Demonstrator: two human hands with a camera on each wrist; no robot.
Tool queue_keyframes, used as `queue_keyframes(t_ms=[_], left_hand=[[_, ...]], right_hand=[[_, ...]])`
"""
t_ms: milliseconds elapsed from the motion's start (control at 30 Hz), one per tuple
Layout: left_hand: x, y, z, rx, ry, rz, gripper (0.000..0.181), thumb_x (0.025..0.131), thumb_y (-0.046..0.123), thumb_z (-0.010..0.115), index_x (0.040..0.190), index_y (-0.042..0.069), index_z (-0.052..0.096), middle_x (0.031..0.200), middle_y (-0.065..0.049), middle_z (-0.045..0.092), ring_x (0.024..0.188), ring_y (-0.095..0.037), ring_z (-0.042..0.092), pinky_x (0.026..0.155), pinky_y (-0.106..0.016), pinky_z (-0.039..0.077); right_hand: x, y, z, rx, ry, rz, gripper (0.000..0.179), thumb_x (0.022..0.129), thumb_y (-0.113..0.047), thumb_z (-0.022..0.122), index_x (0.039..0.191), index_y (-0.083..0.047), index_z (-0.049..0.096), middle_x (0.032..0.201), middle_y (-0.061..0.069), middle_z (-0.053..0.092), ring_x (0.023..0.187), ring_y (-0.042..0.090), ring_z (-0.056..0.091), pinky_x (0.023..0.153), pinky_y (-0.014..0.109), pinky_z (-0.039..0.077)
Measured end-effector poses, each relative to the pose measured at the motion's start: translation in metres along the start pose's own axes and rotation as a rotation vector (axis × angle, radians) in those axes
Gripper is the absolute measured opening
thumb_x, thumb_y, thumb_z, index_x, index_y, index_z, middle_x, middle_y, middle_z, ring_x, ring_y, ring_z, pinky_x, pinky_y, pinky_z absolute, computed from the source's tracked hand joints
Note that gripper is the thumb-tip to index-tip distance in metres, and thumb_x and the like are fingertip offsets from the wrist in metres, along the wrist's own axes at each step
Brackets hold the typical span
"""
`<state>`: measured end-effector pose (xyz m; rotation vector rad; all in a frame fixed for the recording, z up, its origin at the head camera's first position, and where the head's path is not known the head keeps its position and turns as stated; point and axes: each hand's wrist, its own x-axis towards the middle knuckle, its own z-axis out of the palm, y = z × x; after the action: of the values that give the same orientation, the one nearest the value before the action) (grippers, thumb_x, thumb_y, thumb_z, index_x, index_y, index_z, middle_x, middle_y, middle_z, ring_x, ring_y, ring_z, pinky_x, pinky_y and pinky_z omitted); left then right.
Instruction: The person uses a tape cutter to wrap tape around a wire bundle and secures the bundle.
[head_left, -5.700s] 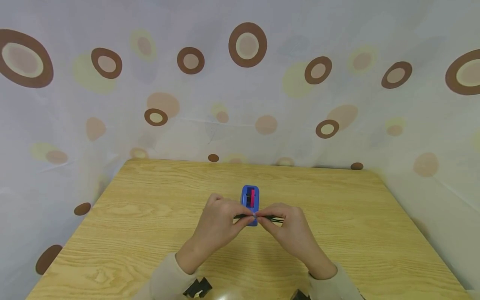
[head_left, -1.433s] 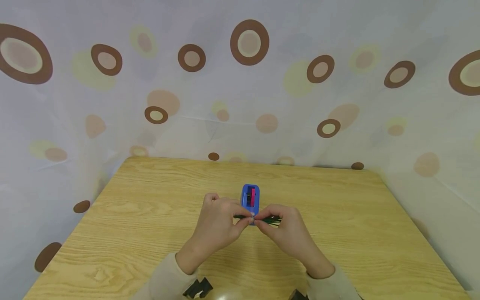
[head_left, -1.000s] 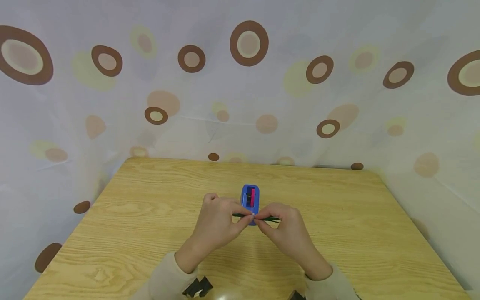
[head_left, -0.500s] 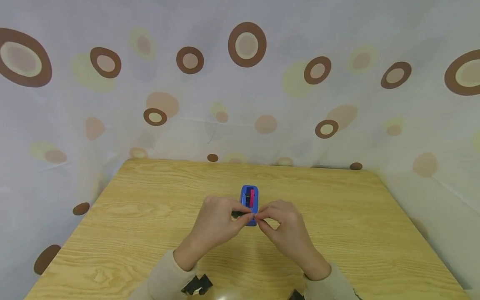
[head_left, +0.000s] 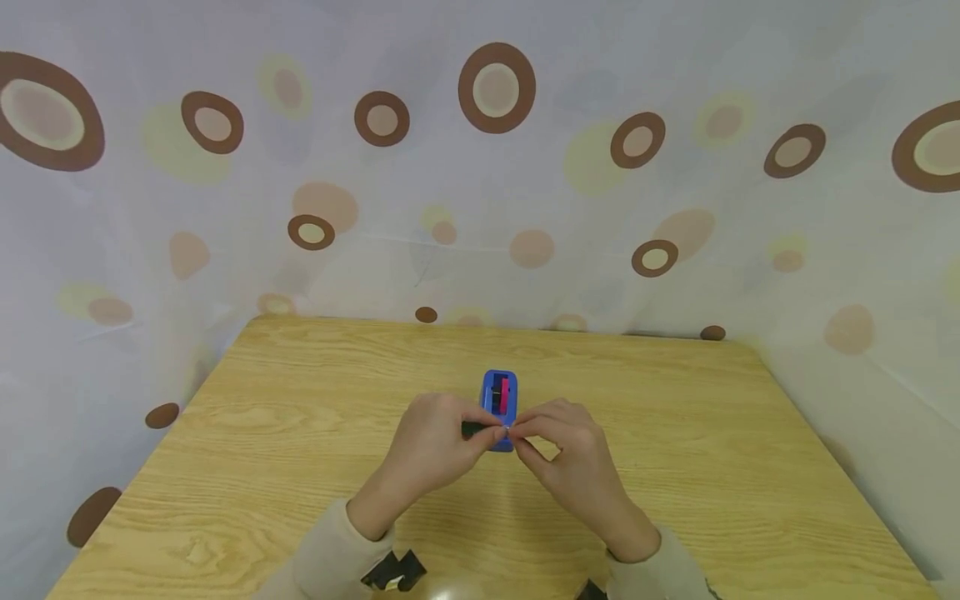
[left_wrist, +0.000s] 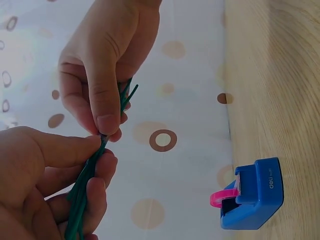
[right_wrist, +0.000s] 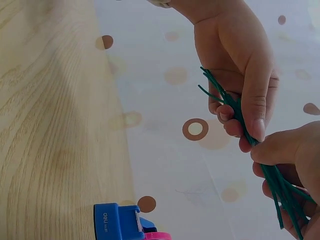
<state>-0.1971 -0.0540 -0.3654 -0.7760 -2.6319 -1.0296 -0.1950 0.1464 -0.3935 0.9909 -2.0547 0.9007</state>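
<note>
Between my two hands runs a bundle of thin green strands, gathered tightest at its middle. My left hand pinches it near the middle with thumb and fingertips. Right beside that grip, thumb and fingers of my right hand pinch it too, the fingertips of both hands meeting. In the right wrist view the loose strand ends fan out beyond the left hand. A small shiny bit shows at the fingertips in the head view; the fingers cover most of that spot.
A blue tape dispenser with a pink roll stands on the wooden table, just beyond the hands. Behind the table hangs a pale curtain with brown rings.
Strands that stuck out past my right hand in the head view have dropped out of sight behind it. Its fingers have shifted slightly; both hands stay at the middle of the bundle.
</note>
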Motion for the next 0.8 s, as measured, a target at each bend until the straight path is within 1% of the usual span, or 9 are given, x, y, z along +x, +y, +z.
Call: queue_keyframes(t_ms=[200,500,567,667,733,800], left_hand=[[-0.0003,-0.0018,0.0030,0.013,0.034,0.028,0.011,0.087,0.025,0.078,0.090,0.015,0.082,0.079,0.006,0.074,0.059,0.004,0.057,0.051,-0.018,0.045],[-0.0004,-0.0036,0.0051,0.067,0.077,0.088,0.010,0.085,0.024,0.080,0.089,0.015,0.082,0.079,0.006,0.074,0.062,0.002,0.062,0.055,-0.017,0.045],[-0.0005,-0.0041,0.0055,0.085,0.088,0.101,0.009,0.085,0.024,0.080,0.088,0.016,0.082,0.078,0.007,0.074,0.062,0.002,0.062,0.060,-0.020,0.046],[-0.0007,-0.0048,0.0065,0.125,0.107,0.122,0.009,0.084,0.026,0.080,0.088,0.018,0.082,0.077,0.009,0.073,0.062,0.002,0.061,0.071,-0.030,0.047],[-0.0009,-0.0049,0.0074,0.151,0.117,0.130,0.009,0.084,0.027,0.080,0.088,0.019,0.082,0.077,0.010,0.073,0.062,0.000,0.061,0.074,-0.036,0.044],[-0.0013,-0.0049,0.0085,0.178,0.123,0.134,0.009,0.084,0.028,0.080,0.088,0.020,0.082,0.077,0.010,0.073,0.063,-0.002,0.062,0.075,-0.039,0.041]], right_hand=[[-0.0009,-0.0019,-0.0010,0.011,-0.021,0.046,0.028,0.068,0.009,0.085,0.087,-0.011,0.077,0.092,-0.006,0.072,0.085,0.014,0.064,0.075,0.035,0.049],[0.0004,-0.0022,-0.0024,0.030,-0.079,0.132,0.022,0.074,0.004,0.084,0.087,-0.012,0.076,0.090,-0.010,0.071,0.083,0.009,0.063,0.075,0.033,0.051],[0.0011,-0.0029,-0.0026,0.038,-0.087,0.156,0.022,0.074,0.003,0.084,0.087,-0.012,0.076,0.090,-0.010,0.071,0.083,0.008,0.063,0.074,0.032,0.052],[0.0021,-0.0038,-0.0033,0.060,-0.101,0.201,0.022,0.075,0.004,0.083,0.088,-0.013,0.076,0.090,-0.011,0.071,0.084,0.008,0.063,0.073,0.031,0.053],[0.0024,-0.0040,-0.0036,0.079,-0.106,0.231,0.022,0.075,0.004,0.083,0.087,-0.013,0.076,0.089,-0.011,0.071,0.084,0.008,0.063,0.072,0.030,0.054],[0.0026,-0.0041,-0.0036,0.101,-0.110,0.260,0.023,0.075,0.005,0.082,0.088,-0.013,0.076,0.090,-0.011,0.071,0.084,0.009,0.064,0.071,0.030,0.055]])
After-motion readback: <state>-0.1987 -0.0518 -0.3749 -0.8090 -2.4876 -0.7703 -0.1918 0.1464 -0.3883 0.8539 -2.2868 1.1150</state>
